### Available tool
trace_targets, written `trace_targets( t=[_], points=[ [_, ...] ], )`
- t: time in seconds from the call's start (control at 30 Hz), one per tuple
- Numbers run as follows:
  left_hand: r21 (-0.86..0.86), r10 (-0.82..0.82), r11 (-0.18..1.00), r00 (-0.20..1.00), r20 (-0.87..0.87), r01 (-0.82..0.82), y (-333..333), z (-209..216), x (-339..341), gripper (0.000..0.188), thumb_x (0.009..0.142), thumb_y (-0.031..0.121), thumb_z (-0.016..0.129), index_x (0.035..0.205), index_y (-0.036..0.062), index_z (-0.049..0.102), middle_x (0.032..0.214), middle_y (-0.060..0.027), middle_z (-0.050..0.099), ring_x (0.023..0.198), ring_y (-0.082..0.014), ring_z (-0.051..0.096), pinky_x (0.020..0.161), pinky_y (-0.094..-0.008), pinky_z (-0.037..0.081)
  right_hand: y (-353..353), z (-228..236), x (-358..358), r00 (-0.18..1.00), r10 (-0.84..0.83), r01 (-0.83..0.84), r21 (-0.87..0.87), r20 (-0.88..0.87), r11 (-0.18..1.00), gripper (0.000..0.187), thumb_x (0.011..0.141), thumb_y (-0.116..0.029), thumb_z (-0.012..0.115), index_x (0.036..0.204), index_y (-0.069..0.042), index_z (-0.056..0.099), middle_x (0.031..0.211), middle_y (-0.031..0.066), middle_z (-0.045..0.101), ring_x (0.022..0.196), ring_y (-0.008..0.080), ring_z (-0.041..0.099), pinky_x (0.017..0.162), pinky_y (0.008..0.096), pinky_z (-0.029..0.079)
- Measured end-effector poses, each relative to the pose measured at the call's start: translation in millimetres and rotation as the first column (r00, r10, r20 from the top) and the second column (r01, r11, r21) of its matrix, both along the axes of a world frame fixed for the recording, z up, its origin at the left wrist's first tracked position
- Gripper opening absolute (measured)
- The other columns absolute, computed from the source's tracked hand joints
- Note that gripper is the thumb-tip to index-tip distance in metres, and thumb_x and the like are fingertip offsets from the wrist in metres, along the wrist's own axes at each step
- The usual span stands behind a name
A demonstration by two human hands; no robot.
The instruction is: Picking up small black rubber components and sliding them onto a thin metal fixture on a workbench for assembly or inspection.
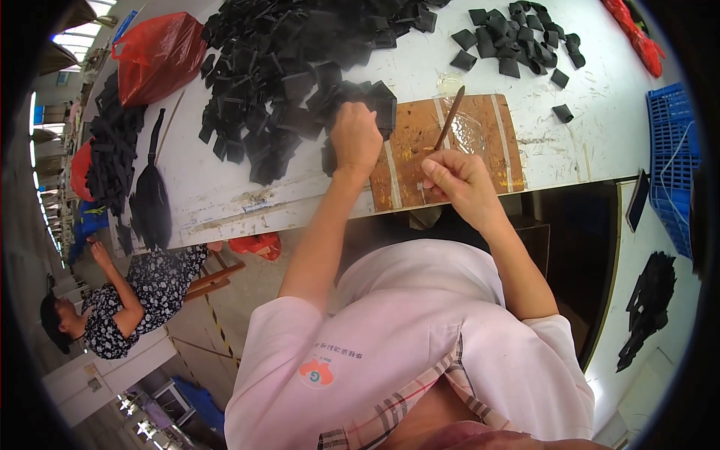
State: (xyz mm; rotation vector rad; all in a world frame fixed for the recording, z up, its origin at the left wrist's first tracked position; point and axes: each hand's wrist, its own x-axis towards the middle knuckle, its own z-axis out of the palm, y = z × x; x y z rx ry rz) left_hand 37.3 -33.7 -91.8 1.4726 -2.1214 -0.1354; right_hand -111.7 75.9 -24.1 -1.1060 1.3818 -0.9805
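Observation:
My left hand (356, 136) is at the near right edge of a big pile of small flat black pieces (262, 97). Its fingers are curled down on a black piece (384, 111), and the fingertips are partly hidden. In my right hand (461, 182), pinched between thumb and fingers, is a thin dark brown stick (451, 116) that points away from me. Both the stick and the right hand are over a brown board (412, 139) with strips of clear tape, lying at the table's front edge.
A smaller group of black folded pieces (517, 37) is at the far right of the white table (585, 142). Red plastic bag (161, 60) and black strips (116, 150) lie left. A blue basket (671, 157) stands right. Another person (112, 307) sits at the left.

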Motion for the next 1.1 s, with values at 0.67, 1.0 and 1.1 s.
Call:
trace_targets(
  t=[0.67, 1.0, 1.1],
  points=[
    [0.564, 0.408, 0.692, 0.400, -0.821, 0.451, 61.8, 88.1, 0.5, 0.010, 0.079, 0.011, 0.055, 0.080, 0.0017, 0.056, 0.069, -0.0010, 0.054, 0.054, -0.0051, 0.044, 0.045, -0.0189, 0.037, -13.3, 8.1, 13.9, 0.703, -0.255, 0.086, 0.277, 0.663, 0.957, 0.021, 0.077, -0.013, 0.062, 0.091, 0.001, 0.055, 0.073, 0.0037, 0.058, 0.058, 0.0068, 0.053, 0.045, 0.0180, 0.041],
    [-0.119, -0.520, 0.854, 0.838, -0.166, 0.507, 86.2, 101.7, 7.1, 0.028, 0.054, -0.001, 0.069, 0.080, 0.0043, 0.059, 0.079, -0.0066, 0.053, 0.069, -0.0226, 0.050, 0.055, -0.0298, 0.042, -10.7, 16.2, 21.0, 0.763, -0.361, 0.256, 0.263, 0.536, 0.930, 0.025, 0.071, -0.004, 0.062, 0.092, 0.004, 0.050, 0.069, 0.0039, 0.056, 0.054, 0.0066, 0.052, 0.040, 0.0166, 0.038],
    [-0.097, -0.517, 0.855, 0.850, -0.097, 0.509, 90.5, 97.1, 7.3, 0.025, 0.054, -0.002, 0.067, 0.076, 0.0044, 0.059, 0.079, -0.0054, 0.053, 0.067, -0.0217, 0.050, 0.053, -0.0285, 0.043, -11.9, 9.6, 19.5, 0.816, -0.336, 0.257, 0.224, 0.471, 0.940, 0.028, 0.070, -0.003, 0.062, 0.093, 0.005, 0.049, 0.069, 0.0042, 0.055, 0.054, 0.0068, 0.050, 0.041, 0.0164, 0.039]
  ],
)
